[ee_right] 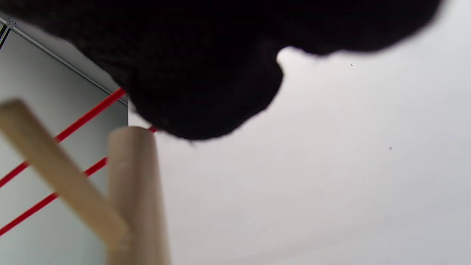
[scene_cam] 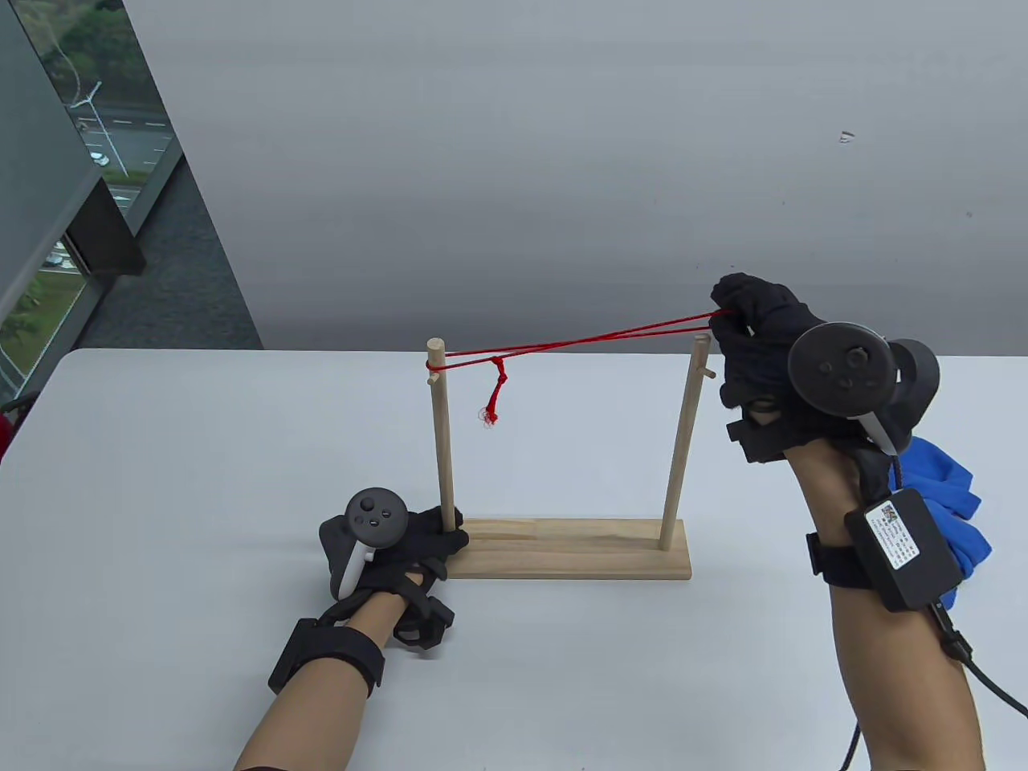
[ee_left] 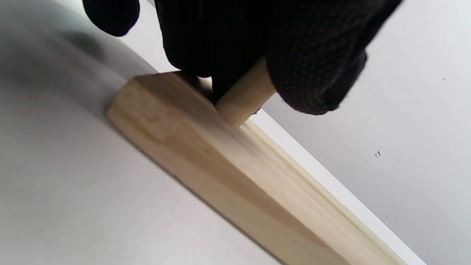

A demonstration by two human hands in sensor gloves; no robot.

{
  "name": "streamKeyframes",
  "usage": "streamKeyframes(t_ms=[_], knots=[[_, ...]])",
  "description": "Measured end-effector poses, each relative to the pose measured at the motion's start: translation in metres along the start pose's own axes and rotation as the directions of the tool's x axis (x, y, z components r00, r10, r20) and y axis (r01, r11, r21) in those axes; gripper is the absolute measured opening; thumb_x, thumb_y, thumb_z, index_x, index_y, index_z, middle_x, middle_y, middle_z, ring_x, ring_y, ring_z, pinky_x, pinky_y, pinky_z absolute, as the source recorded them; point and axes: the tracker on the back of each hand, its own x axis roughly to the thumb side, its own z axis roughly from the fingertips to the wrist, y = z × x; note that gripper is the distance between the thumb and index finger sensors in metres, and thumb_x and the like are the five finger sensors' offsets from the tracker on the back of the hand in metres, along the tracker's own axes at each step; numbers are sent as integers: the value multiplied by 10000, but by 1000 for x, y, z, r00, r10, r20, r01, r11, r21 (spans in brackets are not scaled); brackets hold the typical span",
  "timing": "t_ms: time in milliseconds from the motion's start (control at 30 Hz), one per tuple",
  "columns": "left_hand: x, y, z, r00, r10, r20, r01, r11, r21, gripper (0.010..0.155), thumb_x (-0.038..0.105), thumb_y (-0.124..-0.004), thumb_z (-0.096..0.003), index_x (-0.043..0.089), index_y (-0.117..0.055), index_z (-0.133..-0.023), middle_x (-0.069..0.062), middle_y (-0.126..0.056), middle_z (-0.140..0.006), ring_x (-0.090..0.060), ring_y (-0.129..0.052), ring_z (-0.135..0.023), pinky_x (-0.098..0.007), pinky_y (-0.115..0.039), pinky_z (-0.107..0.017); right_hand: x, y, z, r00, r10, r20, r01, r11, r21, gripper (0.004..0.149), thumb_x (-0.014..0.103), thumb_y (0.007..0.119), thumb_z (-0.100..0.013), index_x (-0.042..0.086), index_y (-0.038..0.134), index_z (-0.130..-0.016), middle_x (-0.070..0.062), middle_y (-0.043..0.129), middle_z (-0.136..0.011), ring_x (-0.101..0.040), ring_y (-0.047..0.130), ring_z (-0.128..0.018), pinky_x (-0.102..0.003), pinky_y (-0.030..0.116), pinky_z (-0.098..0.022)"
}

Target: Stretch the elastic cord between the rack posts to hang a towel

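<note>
A wooden rack with a flat base (scene_cam: 578,550) and two upright posts stands mid-table. A red elastic cord (scene_cam: 594,340) is looped round the left post (scene_cam: 439,434) near its top, with a knotted tail hanging below. My right hand (scene_cam: 751,321) pinches the cord's other end and holds it stretched, just above and right of the right post (scene_cam: 681,450). The two red strands (ee_right: 66,132) run past that post's top (ee_right: 134,176) in the right wrist view. My left hand (scene_cam: 430,542) grips the foot of the left post (ee_left: 244,97) at the base (ee_left: 220,162). A blue towel (scene_cam: 952,498) lies bunched behind my right forearm.
The white table (scene_cam: 201,482) ends at a far edge before a grey wall. A window is at the far left. A small peg (scene_cam: 708,373) sticks out of the right post near its top. A cable hangs from my right wrist unit.
</note>
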Motion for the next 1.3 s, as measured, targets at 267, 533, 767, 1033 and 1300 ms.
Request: streamKeyframes(t_ms=[267,533,767,1033,1300], knots=[[0,0,0,1000,-3,-5,2,1000,-5,457,446,-1006,-306,348,-948,-749,108,-1090,-741,-134,-904,-805,-567,-667,-694,-5,10,3,997,71,25,-70,997,-29,420,303,948,-345,179,845,-733,-89,982,-608,-56,998,-119,-204,852,-11],[0,0,0,1000,-4,-7,4,1000,-6,457,448,-1004,-310,351,-945,-753,109,-1087,-745,-132,-900,-810,-567,-666,-695,-13,6,15,997,-49,65,55,995,-82,392,276,964,-310,219,899,-693,-83,1016,-592,-63,1012,-97,-225,866,-12],[0,0,1,1000,-5,-8,5,1000,-7,458,449,-1004,-312,350,-944,-755,112,-1087,-745,-133,-899,-813,-567,-666,-696,-19,7,25,990,-83,117,96,990,-106,371,265,988,-277,269,945,-645,-49,1041,-601,-72,1023,-100,-243,877,-26],[-1,0,1,1000,-3,-10,3,1000,-10,459,453,-1002,-313,354,-940,-758,115,-1084,-749,-127,-897,-815,-564,-664,-700,-23,12,33,980,-118,160,143,978,-150,382,257,997,-271,255,946,-649,-59,1033,-619,-84,1037,-126,-263,888,-48],[-1,0,1,1000,-2,-12,2,1000,-12,459,454,-1002,-315,357,-939,-759,117,-1084,-749,-124,-894,-818,-562,-664,-701,-35,22,41,968,-226,107,241,958,-158,378,259,1010,-267,243,961,-642,-62,1032,-611,-94,1047,-154,-284,896,-72]])
